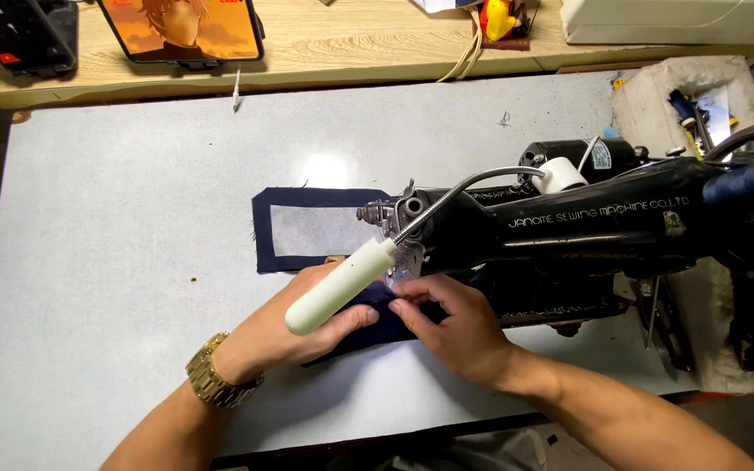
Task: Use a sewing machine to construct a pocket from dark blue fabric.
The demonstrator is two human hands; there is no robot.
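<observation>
Pale grey sewing table [115, 262] fills most of the view, with a wooden shelf [351, 44] running along its far edge. One black sewing machine [569, 227] lies across the right half of the table, its head end near the middle, and one flexible-neck lamp with a cream-coloured shade [342, 286] hangs in front of that head. Your left hand [298, 327] rests palm down on the dark navy fabric piece [377, 327] just in front of the machine head; its fingers are loosely curled and flat on the cloth, pressing rather than grasping, with the thumb extended toward the right hand. One gold-coloured wristwatch [215, 373] sits on the left wrist. Your right hand [455, 327] is beside the left, nearly touching it; its index finger and thumb are drawn together, pinching the edge of the same navy piece close below the needle area, the remaining fingers bent under. You cannot tell from this view whether the needle is touching the cloth, since the lamp shade covers it. One second navy fabric piece with a white rectangular panel [307, 228] lies flat beyond the hands, extending left from under the machine head. Two screen devices stand on the shelf: one tablet showing an orange picture [181, 30] and one dark phone [23, 35] to its left.
</observation>
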